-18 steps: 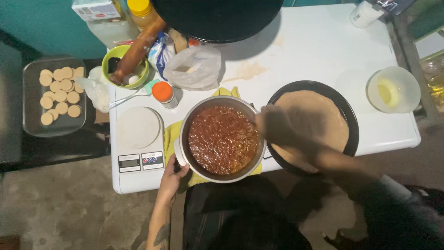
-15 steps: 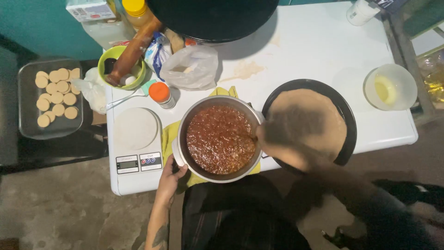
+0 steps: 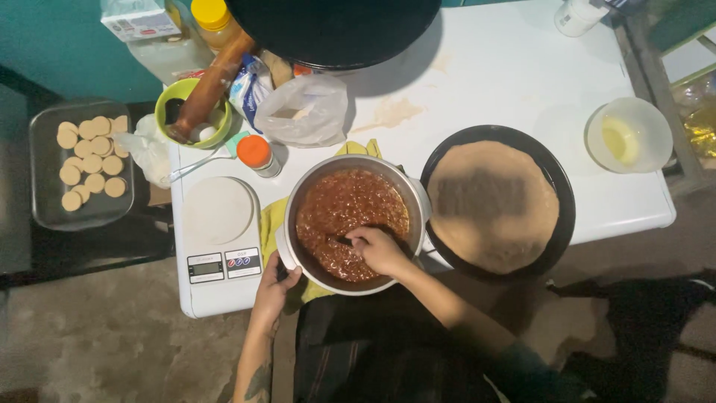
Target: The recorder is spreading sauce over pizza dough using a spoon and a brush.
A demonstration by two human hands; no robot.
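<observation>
Two hands work at a metal pot (image 3: 350, 224) of red-brown filling on my white table (image 3: 514, 75).
My right hand (image 3: 379, 250) is closed around a utensil sunk in the filling; my left hand (image 3: 274, 283) grips the pot's near-left rim. Just right sits a black pan (image 3: 556, 160) holding flat dough (image 3: 492, 205); left, a kitchen scale (image 3: 220, 224).

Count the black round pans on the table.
2. One black pan sits right of the pot, holding a flat dough round; another black pan lies at the far edge of the table, partly out of frame.
</observation>
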